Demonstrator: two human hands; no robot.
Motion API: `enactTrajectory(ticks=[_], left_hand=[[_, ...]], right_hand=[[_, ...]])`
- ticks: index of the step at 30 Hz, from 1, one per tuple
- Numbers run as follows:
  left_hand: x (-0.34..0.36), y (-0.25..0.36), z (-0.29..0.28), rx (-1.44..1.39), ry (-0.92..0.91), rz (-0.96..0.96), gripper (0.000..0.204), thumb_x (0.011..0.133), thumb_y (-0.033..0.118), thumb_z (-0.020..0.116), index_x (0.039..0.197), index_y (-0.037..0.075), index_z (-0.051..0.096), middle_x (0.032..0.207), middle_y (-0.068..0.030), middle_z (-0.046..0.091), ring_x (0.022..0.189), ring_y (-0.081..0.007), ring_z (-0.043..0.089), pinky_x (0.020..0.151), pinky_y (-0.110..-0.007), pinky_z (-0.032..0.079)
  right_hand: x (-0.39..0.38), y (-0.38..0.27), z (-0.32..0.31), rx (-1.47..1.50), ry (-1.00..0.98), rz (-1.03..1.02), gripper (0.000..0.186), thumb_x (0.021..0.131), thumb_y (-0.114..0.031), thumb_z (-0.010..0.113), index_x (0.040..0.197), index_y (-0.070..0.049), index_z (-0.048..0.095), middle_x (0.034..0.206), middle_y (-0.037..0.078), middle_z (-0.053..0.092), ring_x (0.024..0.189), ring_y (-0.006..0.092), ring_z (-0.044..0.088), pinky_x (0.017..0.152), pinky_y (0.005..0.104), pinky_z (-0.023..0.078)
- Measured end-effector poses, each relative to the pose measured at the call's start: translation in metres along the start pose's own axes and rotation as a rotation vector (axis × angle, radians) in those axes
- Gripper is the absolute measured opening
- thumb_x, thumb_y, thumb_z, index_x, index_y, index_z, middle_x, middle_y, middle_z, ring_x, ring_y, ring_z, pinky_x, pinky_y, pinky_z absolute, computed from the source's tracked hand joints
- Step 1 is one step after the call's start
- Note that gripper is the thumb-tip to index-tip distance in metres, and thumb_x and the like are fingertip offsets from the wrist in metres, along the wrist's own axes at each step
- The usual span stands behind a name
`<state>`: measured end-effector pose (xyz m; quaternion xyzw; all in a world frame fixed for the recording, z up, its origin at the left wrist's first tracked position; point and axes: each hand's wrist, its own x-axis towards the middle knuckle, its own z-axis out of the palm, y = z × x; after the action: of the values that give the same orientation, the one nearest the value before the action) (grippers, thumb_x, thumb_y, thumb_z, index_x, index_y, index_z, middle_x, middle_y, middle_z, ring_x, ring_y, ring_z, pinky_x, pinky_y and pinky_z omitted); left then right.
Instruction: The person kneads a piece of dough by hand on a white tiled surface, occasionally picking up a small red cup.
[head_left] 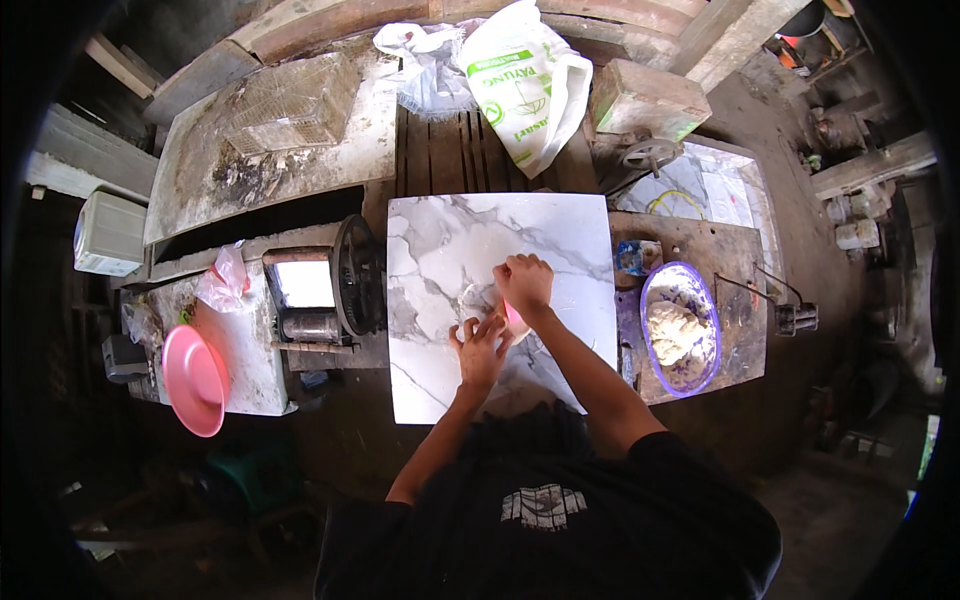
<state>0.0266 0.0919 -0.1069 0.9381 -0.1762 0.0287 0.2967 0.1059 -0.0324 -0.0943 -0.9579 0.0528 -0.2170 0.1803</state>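
Observation:
Over a white, grey-veined marble-look board [450, 240], my two hands work close together near its middle. My right hand [526, 284] is closed in a fist, with what it holds mostly hidden. Just below that fist a small pink thing [515, 318] shows between the hands; its kind cannot be made out. My left hand [480, 350] lies lower and to the left, fingers spread and bent, its fingertips next to the pink thing. On the right, a purple-rimmed basin [716, 345] holds a lump of pale dough [675, 332].
Left of the board stands a hand-cranked roller machine with a dark wheel [357, 275]. A pink basin [195, 380] and a plastic bag [226, 280] are farther left. Behind the board are a white sack [525, 90] and a slatted wooden surface [440, 160]. A blue packet [638, 257] lies right.

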Motion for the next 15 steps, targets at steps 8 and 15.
enactTrajectory(ticks=[8,15], left_hand=[[0.024,-0.011,0.005,0.001,0.016,-0.033,0.033,0.066,0.023,0.066,0.097,0.015,0.056,0.102,0.003,0.054,0.1,-0.0209,0.04,0.088,-0.049,0.018],[0.038,-0.028,-0.005,-0.161,-0.01,0.034,0.038,0.07,0.01,0.061,0.107,0.015,0.055,0.112,0.001,0.052,0.105,-0.0209,0.04,0.092,-0.043,0.018]], right_hand=[[0.005,-0.002,-0.003,0.193,-0.121,0.009,0.01,0.069,-0.017,0.053,0.065,-0.009,0.053,0.06,0.007,0.053,0.059,0.0251,0.053,0.056,0.0361,0.042],[-0.042,-0.006,-0.016,0.318,0.126,-0.175,0.017,0.071,-0.008,0.053,0.087,-0.005,0.057,0.086,0.01,0.058,0.086,0.0274,0.054,0.077,0.0374,0.042]])
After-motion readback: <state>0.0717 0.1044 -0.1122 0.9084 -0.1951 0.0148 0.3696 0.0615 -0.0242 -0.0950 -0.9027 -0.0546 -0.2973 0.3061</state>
